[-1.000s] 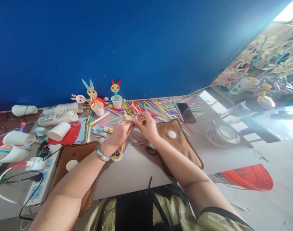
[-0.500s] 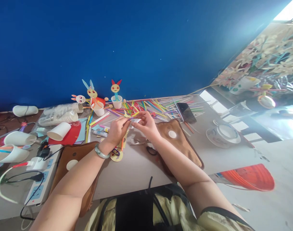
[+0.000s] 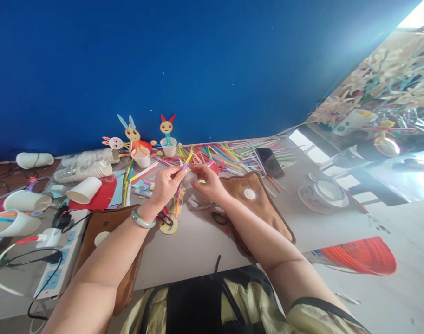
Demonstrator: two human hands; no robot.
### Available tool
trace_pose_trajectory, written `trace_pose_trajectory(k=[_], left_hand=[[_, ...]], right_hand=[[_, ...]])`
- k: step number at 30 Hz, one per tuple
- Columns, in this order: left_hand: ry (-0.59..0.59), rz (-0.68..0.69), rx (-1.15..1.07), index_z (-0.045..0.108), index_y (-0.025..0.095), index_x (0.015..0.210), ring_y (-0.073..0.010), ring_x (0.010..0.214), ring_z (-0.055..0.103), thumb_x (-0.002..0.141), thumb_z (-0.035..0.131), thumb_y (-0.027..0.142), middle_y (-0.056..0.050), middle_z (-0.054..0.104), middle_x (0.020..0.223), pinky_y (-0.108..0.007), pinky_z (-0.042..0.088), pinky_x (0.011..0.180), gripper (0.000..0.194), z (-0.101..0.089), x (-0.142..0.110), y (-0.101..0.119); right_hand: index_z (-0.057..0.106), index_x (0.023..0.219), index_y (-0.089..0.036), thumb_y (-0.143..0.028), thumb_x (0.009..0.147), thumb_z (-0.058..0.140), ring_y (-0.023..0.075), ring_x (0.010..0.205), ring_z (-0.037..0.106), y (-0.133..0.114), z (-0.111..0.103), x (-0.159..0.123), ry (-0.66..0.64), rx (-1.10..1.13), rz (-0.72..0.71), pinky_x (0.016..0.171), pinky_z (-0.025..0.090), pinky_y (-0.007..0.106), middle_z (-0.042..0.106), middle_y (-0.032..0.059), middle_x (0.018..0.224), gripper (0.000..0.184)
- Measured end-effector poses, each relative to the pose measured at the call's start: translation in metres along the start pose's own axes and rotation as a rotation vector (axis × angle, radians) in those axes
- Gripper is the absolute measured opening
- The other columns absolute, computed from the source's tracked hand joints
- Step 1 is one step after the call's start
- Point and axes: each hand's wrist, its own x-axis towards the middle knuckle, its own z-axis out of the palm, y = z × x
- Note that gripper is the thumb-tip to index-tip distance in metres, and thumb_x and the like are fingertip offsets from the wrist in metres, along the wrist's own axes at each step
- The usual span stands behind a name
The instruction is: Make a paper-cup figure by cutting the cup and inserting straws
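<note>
My left hand (image 3: 167,186), a bracelet at its wrist, is closed in a pinch on purple and yellow pipe cleaners (image 3: 187,162), whose ends stick up past the fingertips. My right hand (image 3: 209,184) is just to the right, its fingers bent and closed. Something clear and shiny (image 3: 188,180) shows between the hands, too blurred to name; I cannot make out what the right fingers hold. Below the left hand lies a round cardboard face (image 3: 168,225) with purple and orange strips beside it. Scissors (image 3: 219,217) lie under my right wrist.
Many coloured pipe cleaners (image 3: 229,155) spread along the wall behind a phone (image 3: 270,162). Cup figures (image 3: 168,147) stand at the back. Brown pouches (image 3: 264,211) flank the work area. Paper cups (image 3: 85,190) and a power strip (image 3: 63,255) lie left, a lidded bowl (image 3: 323,197) right.
My left hand has turned, and the purple and yellow pipe cleaners now point upward. My right hand has shifted slightly left and down, its fingers more bent.
</note>
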Motion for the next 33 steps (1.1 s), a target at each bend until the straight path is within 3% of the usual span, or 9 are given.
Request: trace_pose_trajectory(k=[8,12,17,25,33], left_hand=[[-0.019,-0.066,-0.035,0.073,0.015,0.083,-0.0154,0.066,0.064,0.092,0.059,0.037,-0.004,0.073,0.074,-0.024,0.047,0.062,0.027,0.001,0.001,-0.001],[-0.050,-0.062,-0.072,0.073,0.015,0.082,-0.0154,0.064,0.064,0.092,0.060,0.041,-0.003,0.072,0.069,-0.024,0.047,0.061,0.030,0.001,0.001,-0.003],[-0.167,-0.176,-0.282,0.073,0.015,0.079,-0.0156,0.063,0.064,0.088,0.064,0.045,-0.003,0.071,0.066,-0.023,0.046,0.058,0.033,0.001,0.002,-0.008],[-0.309,-0.329,-0.651,0.073,0.015,0.084,-0.0143,0.066,0.065,0.084,0.072,0.043,-0.003,0.070,0.073,-0.025,0.051,0.066,0.028,0.005,0.002,-0.010],[-0.331,-0.432,-0.772,0.075,0.015,0.089,-0.0144,0.068,0.066,0.078,0.078,0.045,-0.006,0.074,0.082,-0.027,0.053,0.067,0.032,0.005,0.001,-0.003]], right_hand=[[0.059,0.092,-0.019,-0.021,0.067,0.051,0.0144,0.072,0.055,-0.009,-0.007,0.001,0.068,-0.010,0.048,0.065,0.044,0.028,0.062,-0.0005,0.079,0.026],[0.058,0.087,-0.019,-0.023,0.065,0.051,0.0106,0.056,0.045,-0.018,-0.012,0.002,-0.059,0.281,0.251,0.052,0.036,0.024,0.055,-0.0042,0.065,0.023],[0.053,0.084,-0.020,-0.024,0.064,0.052,0.0097,0.047,0.043,-0.024,-0.014,0.003,-0.208,0.548,0.434,0.041,0.029,0.021,0.060,-0.0019,0.063,0.020],[0.055,0.087,-0.020,-0.024,0.063,0.063,0.0087,0.051,0.048,-0.027,-0.025,0.003,-0.230,0.558,0.395,0.037,0.030,0.016,0.061,-0.0026,0.069,0.025],[0.054,0.097,-0.021,-0.023,0.066,0.059,0.0078,0.049,0.044,-0.032,-0.027,0.002,-0.221,0.540,0.374,0.037,0.025,0.016,0.057,-0.0050,0.070,0.032]])
